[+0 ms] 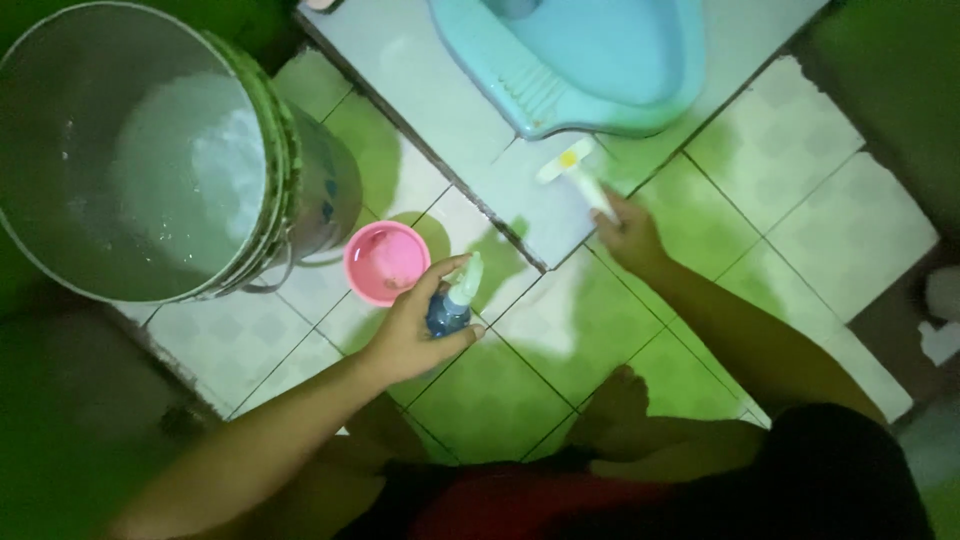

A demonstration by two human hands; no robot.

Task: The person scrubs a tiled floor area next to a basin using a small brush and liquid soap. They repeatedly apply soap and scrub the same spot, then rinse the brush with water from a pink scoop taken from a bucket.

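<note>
Far left: big metal bucket (150, 150), water inside, standing on the tiled floor (850, 220). Just right of its base, small pink bowl (386, 262) on the tiles, close to the bucket, can't tell if they touch. My left hand (415, 325) is next, fingers wrapped tight round a small blue spray bottle (450, 305), pale nozzle up top pointing right; the bottle hangs over the floor just right of the pink bowl, not resting on anything. Top centre: light blue squat toilet pan (590, 60) set in a raised pale slab (440, 90). My right hand (628, 235) is out at the slab edge just below the pan, fingers closed on the handle of a pale scrub brush (575, 170); brush head sits on the slab, near the pan's lip. My bare foot (620, 400) is on the tiles, lower centre. Lighting is green-tinted, fine detail is murky.
</note>
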